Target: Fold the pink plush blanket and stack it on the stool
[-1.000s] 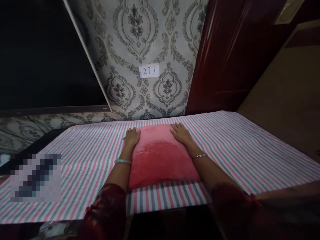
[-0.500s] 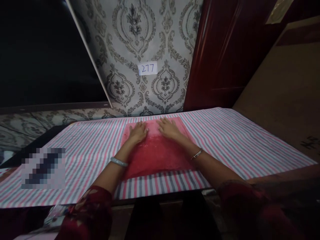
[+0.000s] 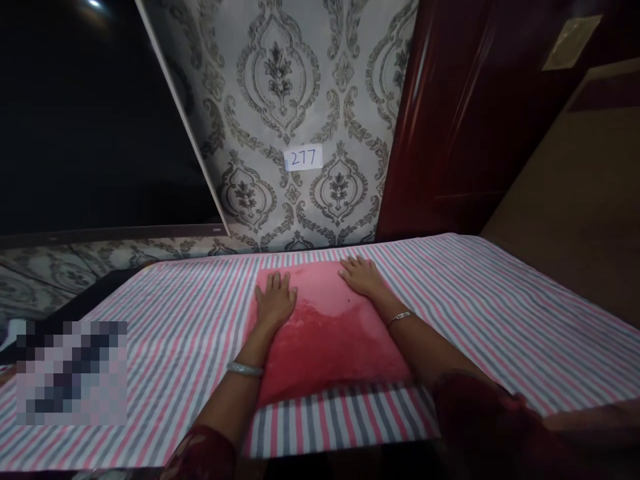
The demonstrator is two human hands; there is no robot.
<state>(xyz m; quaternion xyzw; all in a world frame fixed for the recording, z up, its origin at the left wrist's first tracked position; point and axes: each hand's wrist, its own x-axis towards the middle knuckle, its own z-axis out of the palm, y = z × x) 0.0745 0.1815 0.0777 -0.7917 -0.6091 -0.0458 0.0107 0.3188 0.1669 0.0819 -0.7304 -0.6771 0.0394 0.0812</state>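
A reddish-pink plush cloth [image 3: 335, 347], roughly square, lies flat on the striped tablecloth [image 3: 200, 320]. Its far part looks lighter pink and its near part deeper red. My left hand [image 3: 276, 300] rests palm down on the cloth's upper left, fingers spread. At the far right corner of the cloth, my right hand [image 3: 361, 275] lies flat with its fingers stretched out. Neither hand grasps anything. The cloth's right edge is partly hidden by my right forearm.
A large dark screen [image 3: 100, 120] stands at the back left. Behind the table is a patterned wall with a paper label [image 3: 303, 157] reading 277. A dark red wooden panel [image 3: 450, 120] and a brown board [image 3: 580, 173] flank the right side. A pixelated patch covers the left.
My hands have moved apart: the right one toward the far right corner, the left one slightly nearer me. More of the lighter pink area shows. The view has tilted upward a little.
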